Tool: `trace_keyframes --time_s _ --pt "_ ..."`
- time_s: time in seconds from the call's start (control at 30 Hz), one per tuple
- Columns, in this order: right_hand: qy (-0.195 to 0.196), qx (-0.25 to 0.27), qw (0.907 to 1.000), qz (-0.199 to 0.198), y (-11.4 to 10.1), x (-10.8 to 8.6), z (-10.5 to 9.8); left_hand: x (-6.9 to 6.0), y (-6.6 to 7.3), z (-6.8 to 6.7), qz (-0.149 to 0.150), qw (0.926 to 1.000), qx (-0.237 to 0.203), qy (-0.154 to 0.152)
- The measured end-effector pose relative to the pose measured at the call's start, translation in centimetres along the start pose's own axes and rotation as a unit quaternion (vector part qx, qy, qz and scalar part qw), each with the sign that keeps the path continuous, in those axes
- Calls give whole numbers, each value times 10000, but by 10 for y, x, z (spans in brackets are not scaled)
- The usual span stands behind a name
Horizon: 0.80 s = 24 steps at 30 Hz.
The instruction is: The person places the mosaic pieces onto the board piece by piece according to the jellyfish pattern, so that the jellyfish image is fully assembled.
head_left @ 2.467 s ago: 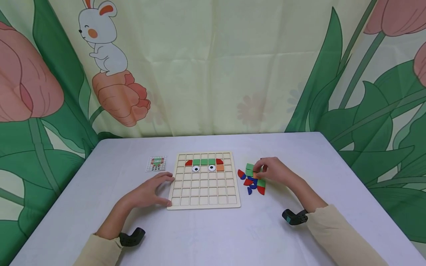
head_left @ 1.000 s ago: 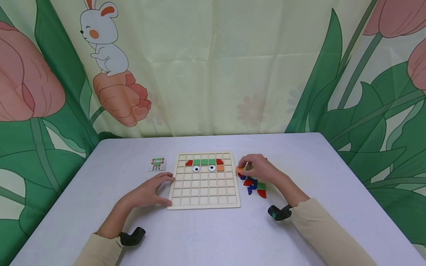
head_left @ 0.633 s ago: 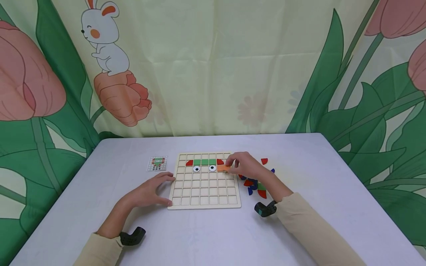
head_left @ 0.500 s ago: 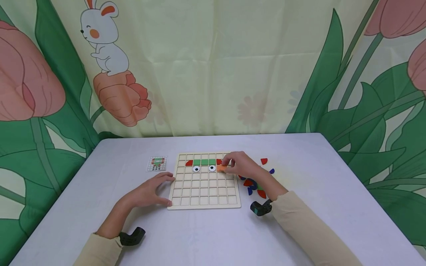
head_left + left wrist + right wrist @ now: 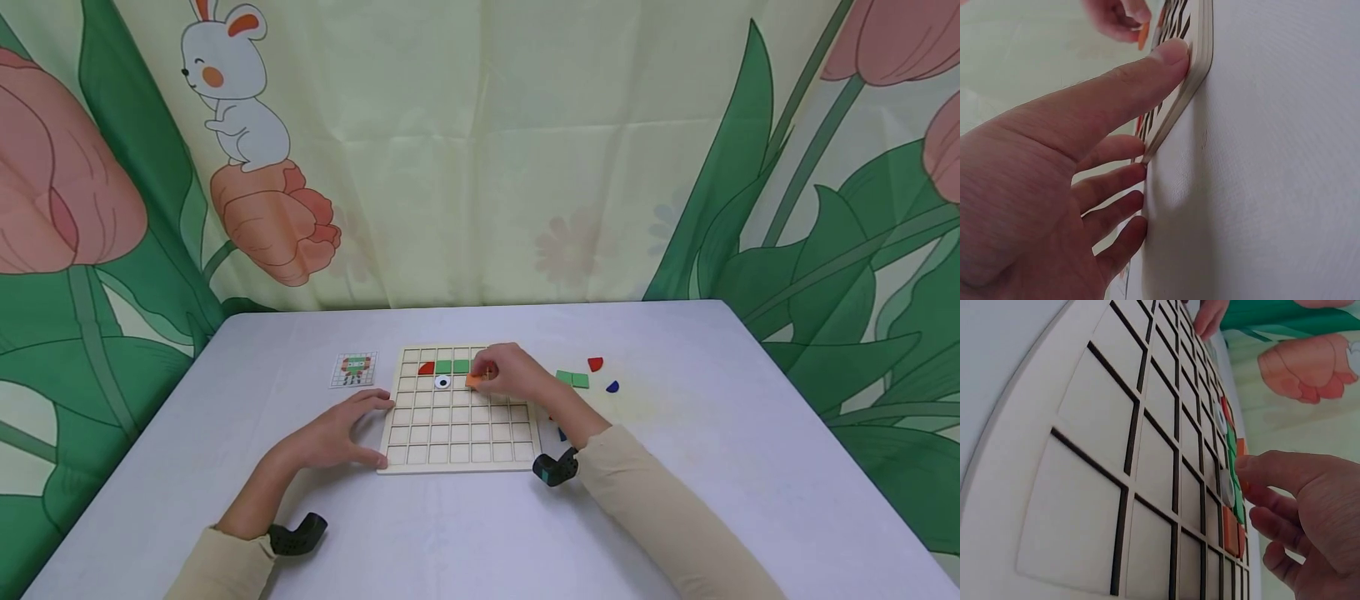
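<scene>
My right hand (image 5: 513,372) pinches an orange square tile (image 5: 473,381) between thumb and fingertips, just over the upper part of the wooden grid board (image 5: 460,435). In the board's cells lie a red quarter-round piece (image 5: 427,367), green squares (image 5: 452,367) and a round eye piece (image 5: 442,382). The right wrist view also shows a second eye piece (image 5: 1227,487) and another orange tile (image 5: 1230,531) seated in the grid; in the head view my right hand covers them. My left hand (image 5: 330,433) touches the board's left edge, thumb at the near corner, fingers extended.
A small picture card (image 5: 353,368) lies left of the board. To its right are loose green squares (image 5: 572,380), a red piece (image 5: 595,364) and a blue piece (image 5: 612,387). My right forearm hides most of the other loose pieces.
My right hand picked an orange tile from the loose pieces and carried it left over the board, past the seated orange tile. My left hand stays at the board's edge.
</scene>
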State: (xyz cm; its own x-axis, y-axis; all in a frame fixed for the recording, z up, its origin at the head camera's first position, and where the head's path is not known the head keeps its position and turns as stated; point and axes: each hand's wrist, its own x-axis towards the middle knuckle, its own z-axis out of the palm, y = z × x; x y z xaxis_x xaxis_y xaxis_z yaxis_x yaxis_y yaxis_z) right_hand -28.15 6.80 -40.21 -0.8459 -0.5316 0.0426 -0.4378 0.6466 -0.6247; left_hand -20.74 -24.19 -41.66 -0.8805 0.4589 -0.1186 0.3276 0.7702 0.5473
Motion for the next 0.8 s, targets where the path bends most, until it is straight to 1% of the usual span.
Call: trace_keyframes --time_s 0.1,0.23,0.33,0.57,0.8 --pt "-24 -99 9999 -66 -4 5 4 0 0 0 -26 10000 20 -7" --pt "-46 -89 9999 -65 -7 11 9 0 1 -1 -56 10000 14 -17" --pt "-28 -75 9999 -80 -10 14 13 0 2 -1 -57 10000 31 -23" --pt "92 -236 9994 -221 -17 22 20 0 3 -1 -18 10000 56 -54" --pt "127 -296 9993 -170 -24 26 28 1 2 -1 -64 10000 11 -38"
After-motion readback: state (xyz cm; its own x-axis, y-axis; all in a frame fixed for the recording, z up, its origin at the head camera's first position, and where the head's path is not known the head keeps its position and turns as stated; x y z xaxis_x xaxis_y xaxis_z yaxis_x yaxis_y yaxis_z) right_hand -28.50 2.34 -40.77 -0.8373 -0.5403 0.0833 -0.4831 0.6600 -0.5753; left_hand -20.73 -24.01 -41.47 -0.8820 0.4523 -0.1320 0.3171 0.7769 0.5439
